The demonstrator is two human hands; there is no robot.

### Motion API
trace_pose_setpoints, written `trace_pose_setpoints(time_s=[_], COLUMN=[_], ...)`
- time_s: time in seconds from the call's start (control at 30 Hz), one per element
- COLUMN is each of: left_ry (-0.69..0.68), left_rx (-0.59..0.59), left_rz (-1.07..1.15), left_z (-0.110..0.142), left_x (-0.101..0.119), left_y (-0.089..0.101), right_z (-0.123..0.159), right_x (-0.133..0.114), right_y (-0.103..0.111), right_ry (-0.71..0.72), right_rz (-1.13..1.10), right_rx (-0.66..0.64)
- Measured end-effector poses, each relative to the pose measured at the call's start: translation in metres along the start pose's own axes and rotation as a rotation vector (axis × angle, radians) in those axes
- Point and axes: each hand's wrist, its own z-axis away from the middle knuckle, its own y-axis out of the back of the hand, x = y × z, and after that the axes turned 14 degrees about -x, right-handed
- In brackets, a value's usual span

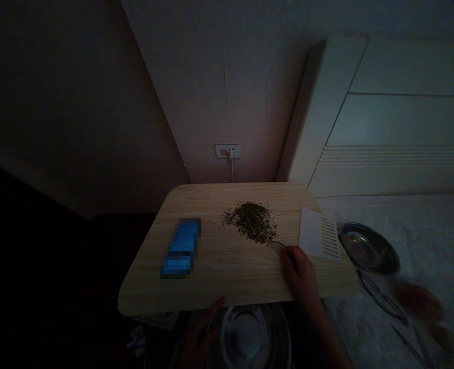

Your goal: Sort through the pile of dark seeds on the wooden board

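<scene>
A loose pile of small dark seeds or grains (253, 220) lies on the light wooden table (227, 284). My right hand (300, 271) rests at the near right side of the pile, fingers closed around a small thin utensil (276, 244) with a dark curved edge. Its exact kind is too dim to make out, and its tip meets the edge of the grains. Below the table's front edge, a round metal bowl (245, 338) shows its shiny inside. My left hand (201, 333) is at the bowl's left side, gripping it, one finger reaching up to the table edge; shadow hides much of this hand.
A blurred-out phone with a blue screen (181, 248) lies on the table's left. At the right are a white slotted plastic sheet (313, 233), another metal bowl (369, 248), glasses (382, 297) and blurred reddish items (419, 302) on bedding. A wall socket (227, 151) is behind.
</scene>
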Motion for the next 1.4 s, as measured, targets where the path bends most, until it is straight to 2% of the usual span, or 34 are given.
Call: trace_pose_setpoints(time_s=[0.43,0.8,1.4], left_ry=[0.025,-0.025,0.015], left_rx=[0.018,0.010,-0.008], left_rz=[-0.019,-0.025,0.001], left_z=[0.001,0.000,0.002], left_x=[0.014,0.001,0.011], left_y=[0.000,-0.001,0.000], right_z=[0.000,0.000,0.010], right_x=[-0.004,-0.006,-0.017], right_y=[-0.001,-0.005,-0.014], right_ry=[0.059,0.075,0.090], right_rz=[0.036,0.079,0.088], right_rx=[-0.062,-0.050,-0.133])
